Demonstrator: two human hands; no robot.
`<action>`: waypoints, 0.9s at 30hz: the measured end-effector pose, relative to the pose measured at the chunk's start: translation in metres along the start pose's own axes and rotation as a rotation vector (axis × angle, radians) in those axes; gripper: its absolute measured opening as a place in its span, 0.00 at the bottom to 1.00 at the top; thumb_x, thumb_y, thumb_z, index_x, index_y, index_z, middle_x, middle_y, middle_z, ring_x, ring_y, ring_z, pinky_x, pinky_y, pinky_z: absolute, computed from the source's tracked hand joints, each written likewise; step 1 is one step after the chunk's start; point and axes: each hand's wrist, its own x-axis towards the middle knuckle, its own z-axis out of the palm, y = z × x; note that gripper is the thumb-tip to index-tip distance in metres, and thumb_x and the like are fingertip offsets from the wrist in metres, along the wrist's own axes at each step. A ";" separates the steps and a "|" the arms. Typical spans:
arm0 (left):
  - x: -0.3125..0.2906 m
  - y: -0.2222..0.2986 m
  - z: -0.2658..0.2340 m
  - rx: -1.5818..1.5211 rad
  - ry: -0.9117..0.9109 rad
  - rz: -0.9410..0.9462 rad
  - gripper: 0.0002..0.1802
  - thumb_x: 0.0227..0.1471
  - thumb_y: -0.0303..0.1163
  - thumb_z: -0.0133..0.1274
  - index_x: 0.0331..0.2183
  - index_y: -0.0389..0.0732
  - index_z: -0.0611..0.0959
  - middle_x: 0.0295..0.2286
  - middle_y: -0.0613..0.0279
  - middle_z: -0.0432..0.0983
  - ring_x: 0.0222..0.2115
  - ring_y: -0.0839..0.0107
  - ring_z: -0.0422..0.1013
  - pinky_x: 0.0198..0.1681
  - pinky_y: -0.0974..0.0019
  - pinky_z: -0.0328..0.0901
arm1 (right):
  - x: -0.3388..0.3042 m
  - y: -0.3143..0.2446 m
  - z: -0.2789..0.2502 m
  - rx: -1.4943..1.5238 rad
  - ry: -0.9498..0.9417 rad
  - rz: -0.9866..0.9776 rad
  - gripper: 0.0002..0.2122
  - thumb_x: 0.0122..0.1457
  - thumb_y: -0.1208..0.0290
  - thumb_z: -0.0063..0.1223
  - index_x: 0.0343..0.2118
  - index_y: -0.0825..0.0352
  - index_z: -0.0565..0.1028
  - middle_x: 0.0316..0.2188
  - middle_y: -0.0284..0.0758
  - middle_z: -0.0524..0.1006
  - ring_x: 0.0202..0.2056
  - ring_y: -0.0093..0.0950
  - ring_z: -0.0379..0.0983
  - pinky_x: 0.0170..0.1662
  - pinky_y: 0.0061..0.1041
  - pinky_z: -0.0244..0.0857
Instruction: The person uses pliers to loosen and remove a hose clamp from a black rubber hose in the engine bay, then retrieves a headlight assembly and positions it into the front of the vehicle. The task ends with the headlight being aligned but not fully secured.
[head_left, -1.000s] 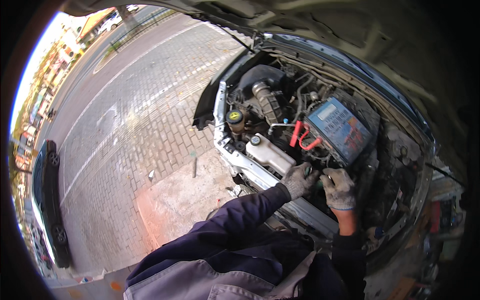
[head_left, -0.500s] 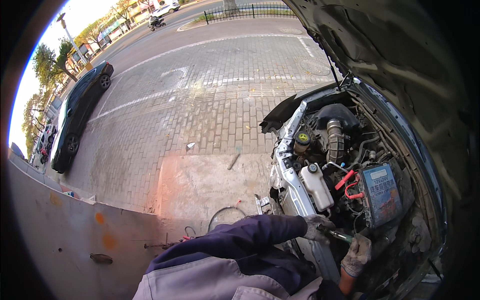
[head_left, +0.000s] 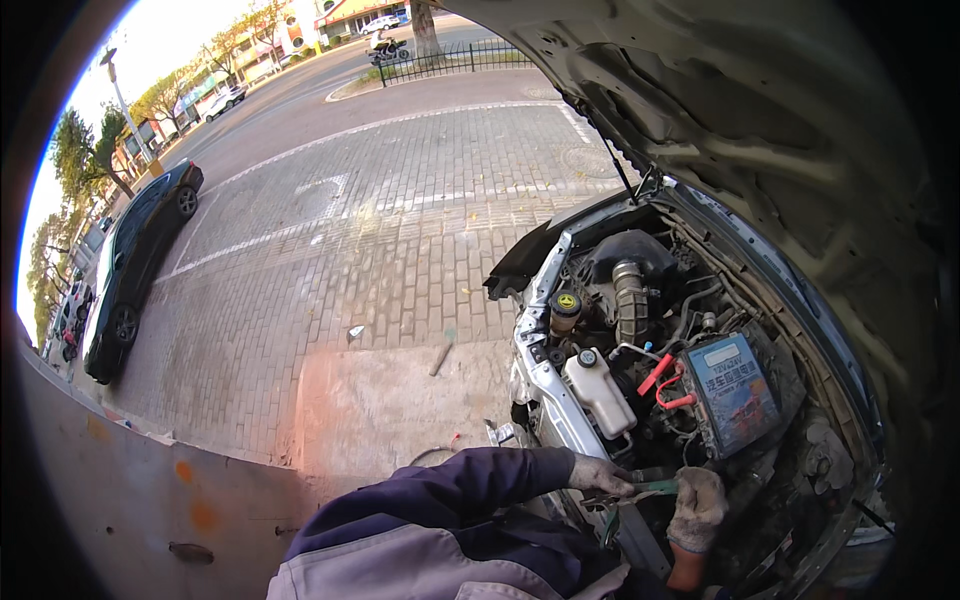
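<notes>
Left fingers [head_left: 616, 485] and right fingers [head_left: 690, 482] grip a green tool [head_left: 654, 488] near a capped white reservoir [head_left: 601, 397], contents hidden.

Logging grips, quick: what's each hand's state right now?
Left hand: closed, holding a green-handled tool.
Right hand: closed, holding the same tool by its green part.

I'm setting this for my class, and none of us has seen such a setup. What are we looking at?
No machine here: just a person's gloved left hand and right hand. A fisheye camera on the head looks down, bending straight edges near the rim. Under the raised hood is a car's engine bay, holding a blue box with a red cable and a pale plastic reservoir. Both hands hold a slim green object, too small to identify.
</notes>
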 end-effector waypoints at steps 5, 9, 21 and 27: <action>0.017 0.006 0.033 0.028 0.037 0.030 0.42 0.65 0.56 0.63 0.70 0.48 0.66 0.32 0.69 0.73 0.24 0.78 0.68 0.25 0.68 0.64 | 0.002 0.006 -0.005 -0.065 0.004 -0.082 0.05 0.66 0.79 0.61 0.42 0.72 0.84 0.39 0.45 0.84 0.40 0.42 0.83 0.44 0.40 0.78; 0.015 0.014 0.043 0.098 0.134 0.057 0.65 0.58 0.53 0.72 0.78 0.44 0.48 0.52 0.66 0.75 0.52 0.74 0.67 0.56 0.63 0.68 | 0.008 0.007 -0.006 -0.093 -0.038 -0.113 0.05 0.65 0.80 0.61 0.41 0.72 0.83 0.38 0.45 0.84 0.39 0.44 0.83 0.44 0.41 0.79; -0.081 0.081 0.074 0.437 0.657 -0.120 0.45 0.43 0.58 0.75 0.48 0.30 0.77 0.38 0.42 0.82 0.44 0.48 0.80 0.49 0.50 0.73 | 0.037 -0.015 0.031 -0.023 -0.223 -0.253 0.08 0.59 0.83 0.63 0.42 0.69 0.83 0.38 0.43 0.85 0.40 0.43 0.84 0.45 0.41 0.78; -0.112 0.066 0.077 0.656 0.872 -0.005 0.39 0.42 0.54 0.76 0.40 0.32 0.77 0.31 0.44 0.78 0.37 0.48 0.80 0.42 0.49 0.74 | 0.049 -0.025 0.032 0.028 -0.387 -0.278 0.13 0.58 0.79 0.63 0.46 0.70 0.84 0.40 0.44 0.85 0.42 0.46 0.84 0.47 0.42 0.78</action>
